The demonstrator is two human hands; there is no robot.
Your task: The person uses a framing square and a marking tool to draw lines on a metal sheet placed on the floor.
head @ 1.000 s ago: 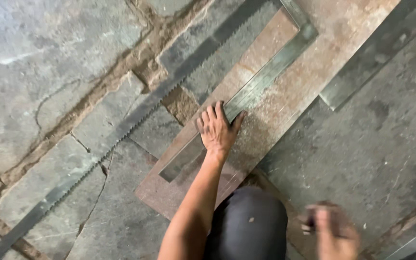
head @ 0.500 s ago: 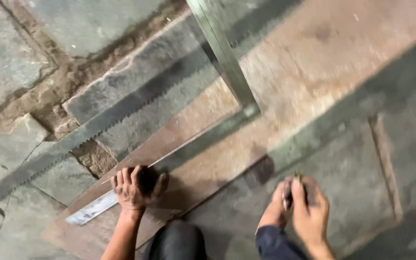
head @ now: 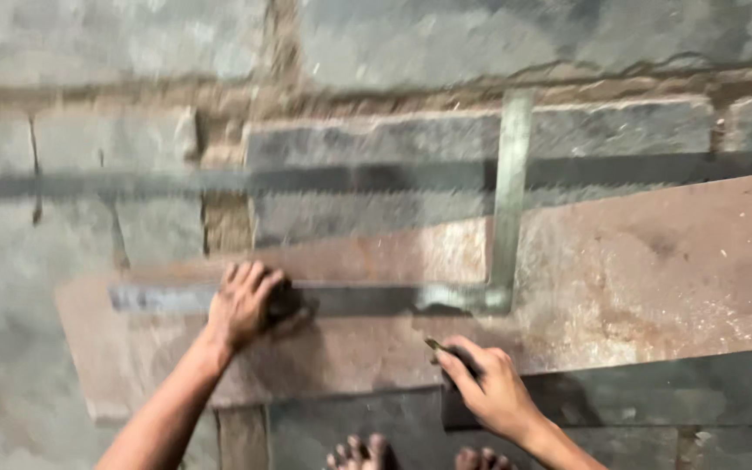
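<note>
While my left hand (head: 244,306) presses flat, fingers spread, on the steel square (head: 411,298), it lies on the rusty plate (head: 637,270). Right hand (head: 489,392) pinches a small marking tool (head: 439,347) near the square's corner.

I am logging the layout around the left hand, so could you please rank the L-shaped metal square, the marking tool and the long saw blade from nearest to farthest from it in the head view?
1. L-shaped metal square: directly under the left hand, on the rusty sheet.
2. Marking tool: to its right, in the right hand.
3. Long saw blade: above, on the stone floor.
</note>
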